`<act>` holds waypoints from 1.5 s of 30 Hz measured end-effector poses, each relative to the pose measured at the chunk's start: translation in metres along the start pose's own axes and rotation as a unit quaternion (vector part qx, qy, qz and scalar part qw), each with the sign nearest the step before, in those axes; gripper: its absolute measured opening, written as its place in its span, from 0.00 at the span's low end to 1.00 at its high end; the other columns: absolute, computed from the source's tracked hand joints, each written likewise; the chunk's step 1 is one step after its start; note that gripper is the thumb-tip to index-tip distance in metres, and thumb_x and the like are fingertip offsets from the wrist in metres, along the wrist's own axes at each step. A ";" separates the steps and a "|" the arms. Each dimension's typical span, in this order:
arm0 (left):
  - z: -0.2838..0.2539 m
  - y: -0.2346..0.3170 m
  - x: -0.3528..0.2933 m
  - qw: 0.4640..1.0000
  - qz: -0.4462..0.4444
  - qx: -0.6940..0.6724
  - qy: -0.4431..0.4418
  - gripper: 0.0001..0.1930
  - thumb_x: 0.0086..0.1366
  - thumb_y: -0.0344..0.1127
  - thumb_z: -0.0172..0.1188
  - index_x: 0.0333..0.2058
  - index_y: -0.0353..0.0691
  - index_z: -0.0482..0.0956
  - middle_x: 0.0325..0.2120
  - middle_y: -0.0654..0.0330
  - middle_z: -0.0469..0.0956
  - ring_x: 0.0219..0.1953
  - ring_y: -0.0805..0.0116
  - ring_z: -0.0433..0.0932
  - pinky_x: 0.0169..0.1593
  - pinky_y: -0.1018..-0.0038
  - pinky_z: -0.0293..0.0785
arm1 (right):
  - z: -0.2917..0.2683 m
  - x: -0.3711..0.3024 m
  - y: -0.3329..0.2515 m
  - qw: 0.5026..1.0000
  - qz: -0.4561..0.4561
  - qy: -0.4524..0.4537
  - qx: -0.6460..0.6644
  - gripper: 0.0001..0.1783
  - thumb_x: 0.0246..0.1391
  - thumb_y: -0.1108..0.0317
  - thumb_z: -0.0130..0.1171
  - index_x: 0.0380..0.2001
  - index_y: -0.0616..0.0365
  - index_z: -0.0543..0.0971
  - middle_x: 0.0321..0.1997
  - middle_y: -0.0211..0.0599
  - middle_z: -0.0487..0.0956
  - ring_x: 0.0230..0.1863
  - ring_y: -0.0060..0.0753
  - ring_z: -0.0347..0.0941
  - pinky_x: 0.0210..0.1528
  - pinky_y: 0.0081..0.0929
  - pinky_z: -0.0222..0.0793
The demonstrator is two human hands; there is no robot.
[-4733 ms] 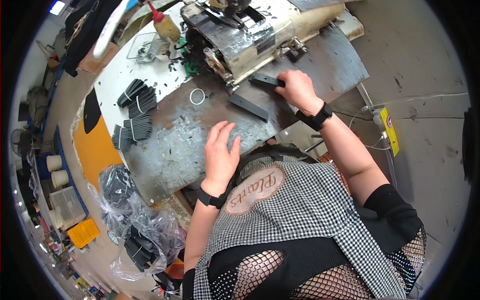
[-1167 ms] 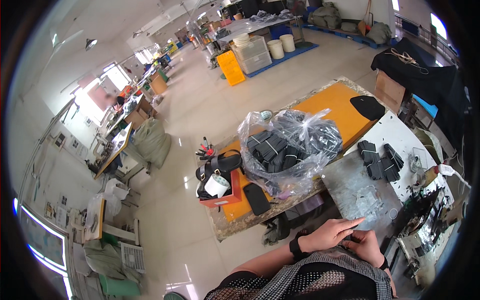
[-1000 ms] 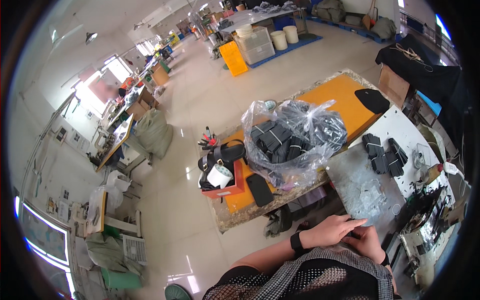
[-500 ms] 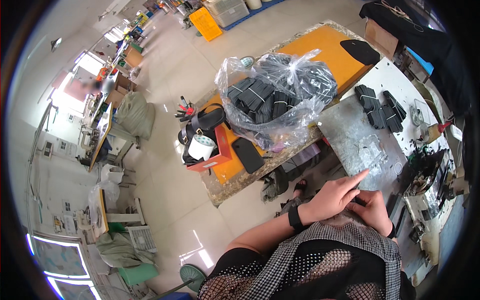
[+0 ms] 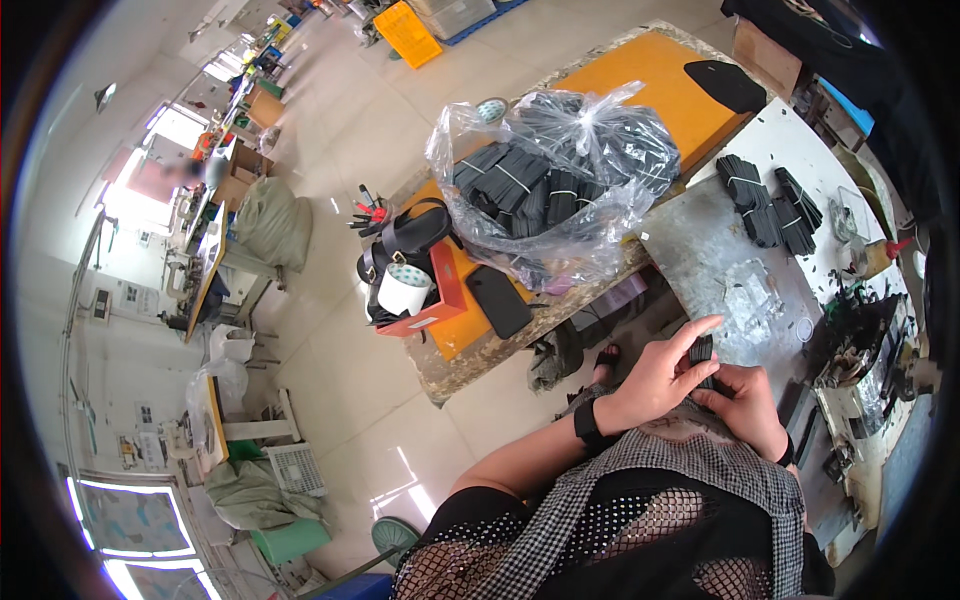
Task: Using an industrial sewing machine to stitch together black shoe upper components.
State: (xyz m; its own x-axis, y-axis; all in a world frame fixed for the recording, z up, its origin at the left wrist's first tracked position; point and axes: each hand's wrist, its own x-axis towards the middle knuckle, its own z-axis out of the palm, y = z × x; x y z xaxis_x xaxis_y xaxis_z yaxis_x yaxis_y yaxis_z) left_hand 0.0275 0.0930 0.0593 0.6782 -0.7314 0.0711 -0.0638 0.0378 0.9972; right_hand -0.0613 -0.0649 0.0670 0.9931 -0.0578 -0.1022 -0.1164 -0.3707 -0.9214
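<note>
A small stack of black strips (image 5: 702, 351) stands upright between my two hands, just above my lap. My left hand (image 5: 655, 382) is closed around it from the left, its index finger reaching over the top end. From the other side, my right hand (image 5: 745, 402) pinches the lower part of the stack. My fingers hide most of its length. Beyond my hands, bundles of black strips (image 5: 748, 200) tied with pale bands lie on the metal-topped table (image 5: 690, 235). More tied bundles fill a clear plastic bag (image 5: 625, 205) on the orange-topped bench (image 5: 640, 70).
On the bench's near end are a black phone (image 5: 498, 302) and an orange-red box (image 5: 440, 312) holding a black sandal (image 5: 418, 230) and a tape roll (image 5: 404, 290). A machine (image 5: 850, 370) with black scraps around it stands at my right. A green stool (image 5: 394, 536) is at lower left.
The black strips, mostly hidden before, now show above my fingers. My left hand has shifted slightly left and its outstretched index finger now bends over the stack. The view has tilted slightly.
</note>
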 end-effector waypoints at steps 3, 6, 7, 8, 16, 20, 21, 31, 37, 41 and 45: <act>-0.004 0.000 0.004 0.999 0.040 0.026 0.014 0.22 0.63 0.30 0.56 0.56 0.40 0.67 0.34 0.60 0.78 0.30 0.81 0.74 0.33 0.82 0.71 | 0.001 0.006 0.001 1.000 -0.003 0.006 0.003 0.12 0.40 0.74 0.67 0.31 0.65 0.78 0.21 0.47 0.76 0.20 0.27 0.71 0.26 0.25 0.66; -0.008 0.001 0.007 0.996 0.073 0.044 0.018 0.21 0.63 0.29 0.56 0.56 0.40 0.69 0.34 0.59 0.78 0.29 0.79 0.74 0.32 0.81 0.71 | -0.001 0.011 -0.004 1.000 0.014 -0.015 -0.021 0.13 0.40 0.74 0.67 0.32 0.65 0.78 0.22 0.47 0.76 0.20 0.30 0.72 0.27 0.26 0.67; -0.010 0.002 0.008 0.996 0.069 0.048 0.015 0.21 0.62 0.29 0.57 0.55 0.40 0.70 0.35 0.58 0.78 0.30 0.78 0.75 0.32 0.81 0.71 | -0.002 0.013 -0.006 0.999 0.023 -0.020 -0.035 0.13 0.40 0.75 0.66 0.32 0.65 0.78 0.22 0.47 0.77 0.21 0.31 0.72 0.28 0.27 0.67; -0.010 0.002 0.007 0.996 0.070 0.050 0.016 0.21 0.62 0.29 0.57 0.55 0.40 0.70 0.35 0.58 0.78 0.30 0.78 0.75 0.32 0.81 0.71 | -0.002 0.013 -0.008 0.998 0.030 -0.026 -0.049 0.13 0.40 0.75 0.66 0.32 0.65 0.78 0.23 0.47 0.77 0.21 0.31 0.72 0.28 0.27 0.68; -0.008 0.001 0.003 0.999 -0.042 0.010 -0.007 0.24 0.63 0.29 0.56 0.58 0.41 0.66 0.37 0.59 0.78 0.37 0.79 0.74 0.41 0.79 0.71 | -0.005 0.008 -0.012 0.996 0.061 -0.036 -0.061 0.11 0.40 0.74 0.67 0.30 0.66 0.78 0.20 0.48 0.75 0.19 0.25 0.67 0.27 0.26 0.66; 0.002 -0.002 0.002 0.991 0.002 -0.131 0.017 0.23 0.65 0.30 0.56 0.58 0.39 0.65 0.37 0.61 0.77 0.37 0.79 0.73 0.40 0.80 0.71 | 0.000 0.000 -0.007 1.000 0.007 0.012 0.005 0.12 0.40 0.74 0.68 0.31 0.66 0.79 0.19 0.43 0.75 0.20 0.19 0.66 0.26 0.23 0.65; 0.002 0.002 0.004 0.989 -0.005 -0.149 0.021 0.20 0.65 0.30 0.56 0.55 0.37 0.68 0.38 0.62 0.77 0.34 0.82 0.72 0.36 0.83 0.70 | -0.001 -0.001 -0.004 1.000 0.005 0.016 0.020 0.12 0.40 0.75 0.68 0.31 0.65 0.79 0.19 0.41 0.75 0.21 0.17 0.66 0.26 0.21 0.65; -0.007 0.002 0.014 0.998 -0.003 -0.029 -0.053 0.18 0.62 0.31 0.59 0.49 0.30 0.71 0.35 0.59 0.79 0.30 0.78 0.75 0.34 0.79 0.72 | -0.006 0.003 -0.005 0.998 0.010 -0.005 0.054 0.11 0.41 0.76 0.67 0.31 0.66 0.79 0.23 0.40 0.79 0.25 0.16 0.71 0.28 0.21 0.67; 0.003 0.002 0.015 0.957 0.140 0.246 -0.072 0.20 0.59 0.34 0.58 0.49 0.31 0.71 0.30 0.49 0.78 0.29 0.55 0.78 0.33 0.68 0.74 | -0.012 -0.004 0.009 0.998 -0.014 -0.041 -0.053 0.10 0.40 0.74 0.68 0.29 0.64 0.80 0.24 0.44 0.79 0.21 0.31 0.74 0.26 0.25 0.67; 0.009 0.008 0.010 0.906 0.090 0.385 -0.150 0.24 0.59 0.35 0.57 0.53 0.33 0.67 0.26 0.50 0.76 0.26 0.51 0.77 0.30 0.63 0.73 | -0.006 -0.005 0.010 0.997 0.022 -0.060 -0.054 0.10 0.39 0.73 0.68 0.28 0.63 0.80 0.23 0.44 0.79 0.21 0.34 0.74 0.26 0.26 0.67; 0.011 0.006 0.012 0.899 0.101 0.399 -0.147 0.25 0.59 0.34 0.57 0.54 0.36 0.65 0.24 0.50 0.75 0.26 0.51 0.77 0.29 0.63 0.73 | -0.004 -0.007 0.015 0.998 0.001 -0.040 -0.057 0.10 0.38 0.73 0.68 0.28 0.62 0.81 0.22 0.42 0.79 0.21 0.31 0.75 0.26 0.26 0.67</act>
State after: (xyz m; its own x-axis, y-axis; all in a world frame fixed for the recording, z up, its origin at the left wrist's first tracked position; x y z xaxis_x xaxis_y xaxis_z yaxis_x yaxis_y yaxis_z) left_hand 0.0275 0.0766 0.0659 0.3780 -0.9175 0.1235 -0.7493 -0.2248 0.6229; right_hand -0.0699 -0.0741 0.0553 0.9905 0.0136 -0.1371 -0.1144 -0.4735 -0.8733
